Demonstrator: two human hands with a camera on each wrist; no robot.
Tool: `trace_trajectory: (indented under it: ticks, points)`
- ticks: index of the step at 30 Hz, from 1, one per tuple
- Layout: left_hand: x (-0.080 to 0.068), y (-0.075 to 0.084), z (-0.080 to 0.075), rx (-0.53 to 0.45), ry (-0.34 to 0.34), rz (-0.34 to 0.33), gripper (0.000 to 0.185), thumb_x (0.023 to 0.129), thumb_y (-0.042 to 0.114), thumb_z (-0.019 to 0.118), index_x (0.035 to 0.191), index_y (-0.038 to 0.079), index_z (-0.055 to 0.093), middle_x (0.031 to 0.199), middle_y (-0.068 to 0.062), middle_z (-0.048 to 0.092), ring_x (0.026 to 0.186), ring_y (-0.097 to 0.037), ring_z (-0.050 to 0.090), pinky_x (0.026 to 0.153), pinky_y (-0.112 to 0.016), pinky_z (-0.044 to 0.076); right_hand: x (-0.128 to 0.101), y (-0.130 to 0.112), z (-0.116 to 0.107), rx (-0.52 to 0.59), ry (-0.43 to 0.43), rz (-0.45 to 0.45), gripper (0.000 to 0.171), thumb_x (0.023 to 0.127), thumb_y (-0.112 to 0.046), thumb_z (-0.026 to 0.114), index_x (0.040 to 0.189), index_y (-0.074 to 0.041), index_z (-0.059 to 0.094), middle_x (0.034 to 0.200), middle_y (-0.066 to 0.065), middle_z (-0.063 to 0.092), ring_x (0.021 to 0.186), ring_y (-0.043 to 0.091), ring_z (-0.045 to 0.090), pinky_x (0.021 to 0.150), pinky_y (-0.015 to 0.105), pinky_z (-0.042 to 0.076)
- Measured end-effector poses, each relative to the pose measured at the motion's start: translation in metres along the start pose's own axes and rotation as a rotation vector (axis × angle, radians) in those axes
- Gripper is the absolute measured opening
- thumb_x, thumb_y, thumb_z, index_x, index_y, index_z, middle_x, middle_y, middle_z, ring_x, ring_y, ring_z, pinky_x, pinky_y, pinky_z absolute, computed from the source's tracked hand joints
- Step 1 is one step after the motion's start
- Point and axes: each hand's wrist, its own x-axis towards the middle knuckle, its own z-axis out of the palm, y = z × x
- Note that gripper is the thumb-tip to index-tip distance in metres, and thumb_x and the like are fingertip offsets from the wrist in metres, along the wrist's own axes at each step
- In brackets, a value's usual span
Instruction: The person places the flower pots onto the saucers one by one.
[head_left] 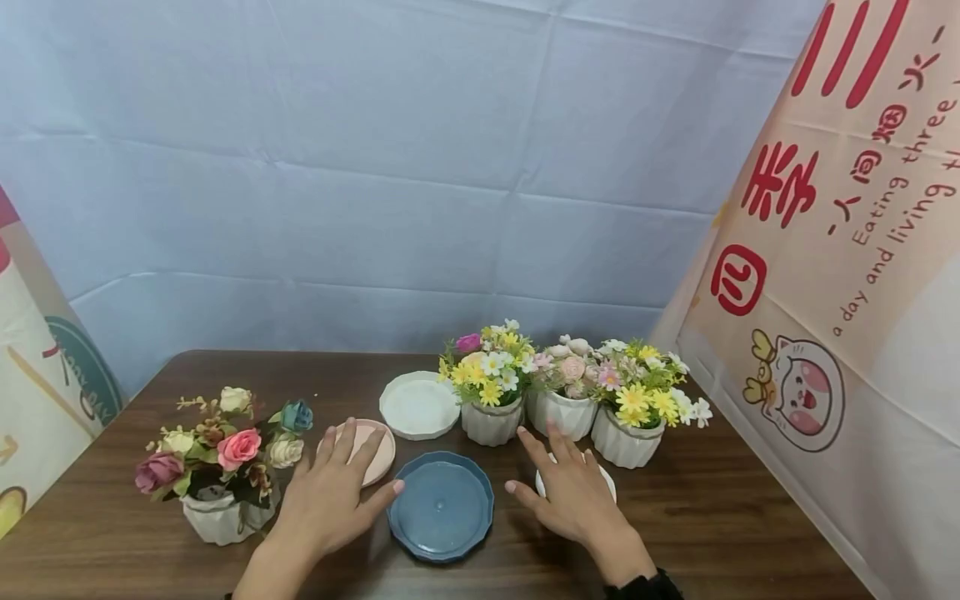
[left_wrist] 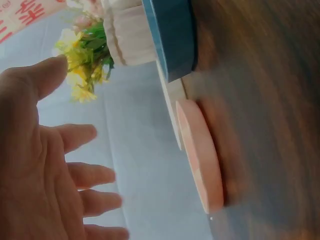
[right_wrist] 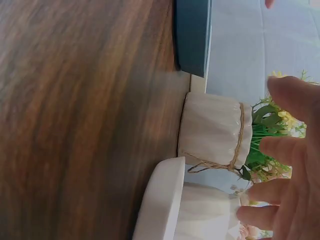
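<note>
From the head view, the desk carries four flower pots and four saucers. One pot of roses stands at the left; three pots stand in a row at the back right: a yellow daisy pot, a pale pink pot and a yellow and pink pot. The saucers are a white saucer at the back, a pink saucer, a blue saucer nearest the person, and a small white saucer mostly hidden under the right hand. The left hand hovers flat with fingers spread over the pink saucer, its thumb at the blue saucer's left rim; its grip is open and holds nothing. The right hand is likewise spread, just right of the blue saucer, over the small white one, holding nothing.

The left wrist view shows the open palm apart from the pink saucer, with air between them, which the head view cannot settle. The blue saucer lies just beyond it.

The right wrist view shows the fingers straight, clear of the small white saucer, and a twine band around a ribbed pot, a detail too small in the head view.
</note>
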Motion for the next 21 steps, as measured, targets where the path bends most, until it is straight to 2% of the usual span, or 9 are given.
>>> trace_trajectory:
  ticks: [4,9,12,21]
  points:
    - [0.0003,-0.0017,-0.0039,0.027,-0.02,0.028,0.067,0.079,0.051,0.065,0.13,0.008,0.054,0.131,-0.024,0.046,0.12,-0.041,0.043,0.089,-0.064,0.035,0.0004,-0.0014,-0.0024,0.0,-0.017,-0.018,0.067,0.086,-0.045,0.062,0.14,-0.012,0.041,0.136,0.027,0.038,0.117,0.042,0.045,0.089,0.058,0.039]
    - [0.0003,-0.003,-0.0064,0.042,-0.014,0.059,0.059,0.074,0.043,0.072,0.119,0.007,0.06,0.112,-0.016,0.06,0.098,-0.034,0.059,0.074,-0.055,0.046,-0.0001,-0.0031,-0.005,0.009,-0.042,-0.042,0.058,0.084,-0.037,0.067,0.13,-0.006,0.052,0.124,0.022,0.052,0.105,0.038,0.055,0.075,0.051,0.047]
    - [-0.0002,-0.0034,-0.0063,0.05,-0.002,0.066,0.057,0.073,0.041,0.074,0.117,0.007,0.061,0.105,-0.012,0.061,0.09,-0.031,0.061,0.067,-0.051,0.048,-0.0006,-0.004,-0.0061,0.005,-0.055,-0.04,0.056,0.083,-0.036,0.068,0.128,-0.005,0.054,0.121,0.017,0.056,0.101,0.035,0.057,0.072,0.05,0.048]
    - [-0.0022,-0.0046,-0.0066,0.045,0.004,0.055,0.055,0.072,0.04,0.075,0.115,0.008,0.062,0.105,-0.013,0.06,0.09,-0.031,0.061,0.064,-0.051,0.049,-0.0004,-0.0061,-0.0028,0.017,-0.051,-0.034,0.054,0.084,-0.038,0.066,0.126,-0.005,0.055,0.118,0.016,0.057,0.099,0.033,0.058,0.073,0.049,0.048]
